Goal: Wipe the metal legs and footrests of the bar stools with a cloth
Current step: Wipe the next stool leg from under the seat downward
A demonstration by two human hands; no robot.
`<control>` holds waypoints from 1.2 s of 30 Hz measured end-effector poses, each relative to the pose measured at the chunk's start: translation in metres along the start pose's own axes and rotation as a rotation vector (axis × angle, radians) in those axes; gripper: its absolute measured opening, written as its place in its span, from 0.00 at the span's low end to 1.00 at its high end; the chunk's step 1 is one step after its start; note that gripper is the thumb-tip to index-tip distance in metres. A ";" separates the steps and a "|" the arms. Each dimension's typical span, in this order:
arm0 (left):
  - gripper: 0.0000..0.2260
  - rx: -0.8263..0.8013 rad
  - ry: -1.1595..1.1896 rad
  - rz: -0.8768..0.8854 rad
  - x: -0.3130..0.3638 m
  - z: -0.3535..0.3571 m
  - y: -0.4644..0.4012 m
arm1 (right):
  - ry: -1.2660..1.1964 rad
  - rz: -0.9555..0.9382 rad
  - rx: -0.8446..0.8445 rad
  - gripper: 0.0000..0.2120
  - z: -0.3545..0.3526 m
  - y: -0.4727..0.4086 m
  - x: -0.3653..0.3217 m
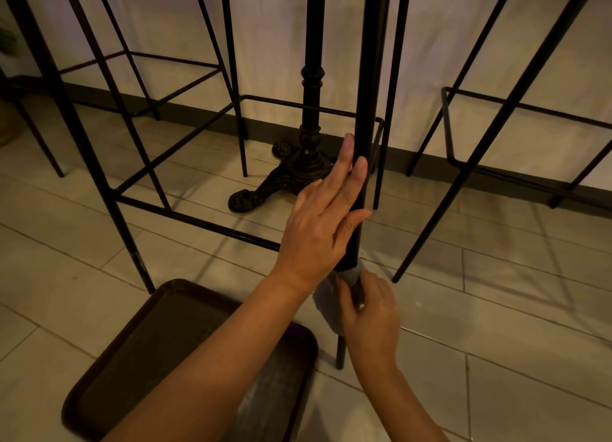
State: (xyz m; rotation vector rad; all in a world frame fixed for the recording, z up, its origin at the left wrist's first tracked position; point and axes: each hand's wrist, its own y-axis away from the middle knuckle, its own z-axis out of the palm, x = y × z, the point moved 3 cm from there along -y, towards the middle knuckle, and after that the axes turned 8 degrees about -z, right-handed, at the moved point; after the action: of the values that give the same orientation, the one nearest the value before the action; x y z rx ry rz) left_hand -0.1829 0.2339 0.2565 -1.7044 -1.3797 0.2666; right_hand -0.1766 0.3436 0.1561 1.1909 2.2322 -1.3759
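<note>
A black metal stool leg runs down the middle of the view to the tiled floor. My left hand rests against this leg with its fingers stretched out and thumb around the front. Lower down, my right hand is closed on a grey cloth wrapped around the same leg, a little above its foot. The stool's square footrest frame extends to the left at shin height.
A dark brown tray lies on the floor at the lower left. An ornate black table pedestal stands behind the leg. More black stools stand to the left and right, near a white wall.
</note>
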 end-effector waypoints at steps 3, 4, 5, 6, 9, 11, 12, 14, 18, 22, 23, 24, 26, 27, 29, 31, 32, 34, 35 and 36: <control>0.30 0.003 0.002 -0.014 0.001 -0.001 0.001 | 0.021 0.042 -0.036 0.10 0.005 0.010 0.007; 0.30 0.004 0.001 -0.018 0.001 -0.001 0.001 | 0.029 0.054 -0.056 0.10 0.006 0.014 0.009; 0.30 0.006 -0.001 -0.019 0.001 -0.002 0.001 | 0.040 0.061 -0.077 0.09 0.008 0.017 0.012; 0.30 0.007 -0.002 -0.020 0.001 -0.002 0.001 | 0.051 0.064 -0.097 0.07 0.009 0.020 0.014; 0.29 0.000 -0.001 -0.022 0.001 -0.002 0.001 | 0.054 0.042 -0.112 0.07 0.008 0.019 0.015; 0.29 -0.004 0.000 -0.013 0.001 -0.001 0.001 | 0.041 0.008 -0.077 0.11 0.004 0.014 0.012; 0.29 -0.003 -0.001 -0.009 0.001 0.000 0.001 | 0.033 -0.008 -0.059 0.13 0.002 0.012 0.009; 0.29 -0.004 0.001 -0.009 0.000 0.000 0.001 | 0.017 -0.026 -0.050 0.15 0.000 0.008 0.006; 0.29 -0.011 0.003 -0.012 0.000 0.001 0.001 | 0.028 -0.019 -0.073 0.13 0.005 0.012 0.010; 0.29 -0.009 0.009 -0.008 -0.001 0.002 0.001 | 0.109 0.025 -0.149 0.05 0.011 0.026 0.022; 0.29 -0.007 0.011 -0.007 -0.001 0.002 0.001 | 0.117 0.035 -0.171 0.06 0.013 0.028 0.025; 0.29 -0.009 0.014 -0.010 -0.001 0.002 0.001 | 0.116 0.038 -0.189 0.07 0.014 0.029 0.027; 0.29 -0.013 0.013 -0.018 -0.001 0.002 0.001 | 0.098 0.018 -0.194 0.07 0.013 0.029 0.027; 0.29 -0.014 0.009 -0.020 -0.001 0.002 0.001 | 0.097 0.004 -0.186 0.08 0.012 0.028 0.026; 0.29 -0.013 0.003 -0.018 -0.001 0.003 0.002 | 0.108 -0.028 -0.163 0.09 0.008 0.026 0.022; 0.28 -0.016 0.006 -0.018 -0.001 0.003 0.002 | 0.107 -0.045 -0.141 0.10 0.005 0.024 0.019; 0.28 -0.015 0.008 -0.020 -0.001 0.003 0.002 | 0.103 -0.047 -0.135 0.10 0.005 0.023 0.018; 0.28 -0.013 0.015 -0.022 -0.001 0.003 0.002 | 0.098 -0.038 -0.135 0.09 0.006 0.023 0.019; 0.28 -0.010 0.018 -0.021 -0.001 0.003 0.002 | 0.103 -0.039 -0.134 0.08 0.007 0.023 0.020; 0.29 -0.008 0.022 -0.021 -0.001 0.004 0.002 | 0.113 -0.049 -0.131 0.05 0.007 0.025 0.021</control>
State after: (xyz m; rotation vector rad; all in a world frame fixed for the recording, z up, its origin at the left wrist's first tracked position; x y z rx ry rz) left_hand -0.1845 0.2352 0.2527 -1.6933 -1.3832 0.2301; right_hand -0.1725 0.3531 0.1250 1.2042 2.4030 -1.1851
